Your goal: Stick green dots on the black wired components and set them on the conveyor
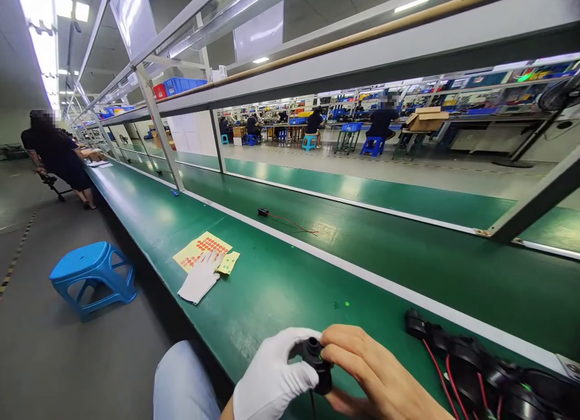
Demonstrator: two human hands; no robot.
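Note:
My left hand point(274, 374), in a white glove, grips a small black pump point(313, 361) with a round, hollow spout pointing up. A wire hangs below it. My bare right hand point(367, 368) closes on the pump's right side, its fingertips against a bit of green on the body; the thumb is mostly hidden. Farther left on the green bench lies a flat white glove point(199, 284). It partly covers a yellow sheet of red round stickers point(206, 248), beside a smaller sheet with green dots point(229, 263). A loose green dot point(347, 303) lies beyond my hands.
Several black pumps with red wires point(489, 362) are heaped at the right. A small black part with a red wire point(263, 212) lies across the white divider strip point(317, 254). A blue stool point(93, 272) stands left, near a standing person point(57, 148). Others sit farther back.

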